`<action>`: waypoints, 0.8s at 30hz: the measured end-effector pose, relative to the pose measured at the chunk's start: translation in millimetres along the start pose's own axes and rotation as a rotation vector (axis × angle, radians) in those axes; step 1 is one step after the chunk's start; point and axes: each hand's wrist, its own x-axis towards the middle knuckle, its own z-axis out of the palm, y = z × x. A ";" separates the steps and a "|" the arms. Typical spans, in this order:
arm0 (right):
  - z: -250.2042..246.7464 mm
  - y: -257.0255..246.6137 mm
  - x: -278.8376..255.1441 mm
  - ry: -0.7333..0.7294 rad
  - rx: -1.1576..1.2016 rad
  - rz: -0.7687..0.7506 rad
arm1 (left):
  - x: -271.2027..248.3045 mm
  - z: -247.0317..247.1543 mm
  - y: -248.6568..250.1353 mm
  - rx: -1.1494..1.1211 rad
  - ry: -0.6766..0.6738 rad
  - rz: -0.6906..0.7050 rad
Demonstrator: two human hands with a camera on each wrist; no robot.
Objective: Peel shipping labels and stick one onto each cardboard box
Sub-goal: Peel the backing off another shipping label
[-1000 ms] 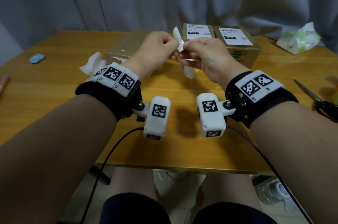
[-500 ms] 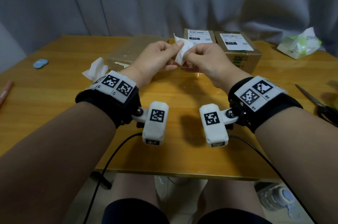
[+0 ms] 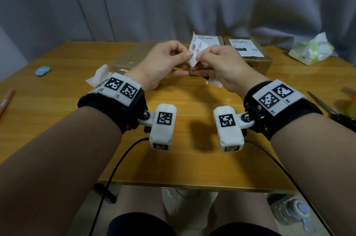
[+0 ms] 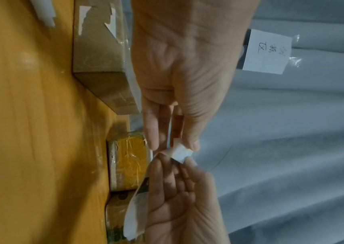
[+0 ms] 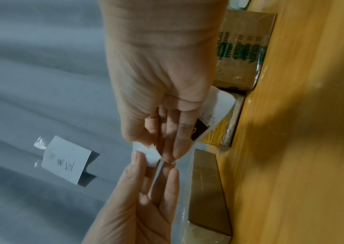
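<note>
**Both hands pinching one label above the table**

My left hand (image 3: pixel 163 60) and right hand (image 3: pixel 221 66) meet in the air over the table (image 3: pixel 57 120), each pinching the same corner of a label (image 3: pixel 195 48). My left thumb and forefinger nip its edge; the other left fingers lie fairly straight below. My right thumb and fingertips clamp it from the other side. From the head view only the upper part of the label shows, with a barcode and "30-551"; the rest drops behind my right hand, and whether the backing has parted from the sticker I cannot tell. The left wrist view shows the label's lower part curling down past my right palm, blurred.

Behind my hands stand three boxes. The right box (image 3: pixel 250 56) carries a label on top. The middle box (image 3: pixel 210 42) also bears one, mostly hidden by the held label and my right hand. The left box (image 3: pixel 133 56) is half covered by my left hand, its top hard to read.

Farther out: a crumpled tissue (image 3: pixel 100 74) by my left wrist, blue discs (image 3: pixel 42 70) to the left, scissors (image 3: pixel 331 108) cut off at the right edge, a plastic packet (image 3: pixel 312 49) at the far right corner
</note>
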 end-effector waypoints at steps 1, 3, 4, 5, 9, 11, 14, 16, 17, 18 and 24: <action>-0.6 -0.5 0.2 0.016 0.055 0.017 | 0.1 -0.4 0.6 -0.011 0.004 0.002; -1.9 0.2 0.7 0.039 0.134 0.029 | 0.9 -1.2 0.7 -0.010 0.013 0.019; -2.5 1.3 0.8 0.043 0.151 0.027 | 1.3 -1.5 0.0 -0.003 0.020 0.031; -3.2 2.3 0.6 0.043 0.162 0.026 | 1.8 -1.5 -1.2 0.002 0.030 0.040; -3.8 3.9 -0.9 0.028 0.188 0.036 | 3.0 1.1 -6.0 0.051 0.061 0.047; -5.8 2.8 0.6 0.023 0.211 0.069 | 2.7 2.6 -5.3 0.103 0.072 0.071; -7.5 1.2 2.7 -0.014 0.165 0.082 | 3.4 3.7 -3.3 0.192 0.066 0.099; -4.8 -0.2 0.4 -0.044 0.068 0.033 | 4.2 5.8 -2.6 0.229 0.062 0.103; -3.8 -0.6 -0.3 -0.042 0.041 0.019 | 4.8 7.2 -2.5 0.252 0.066 0.104; -2.9 -1.0 -0.7 -0.031 0.027 0.013 | 5.0 8.6 -2.0 0.278 0.074 0.104; -3.7 3.1 2.9 0.036 0.034 0.041 | 2.7 9.0 -0.4 0.327 0.078 0.061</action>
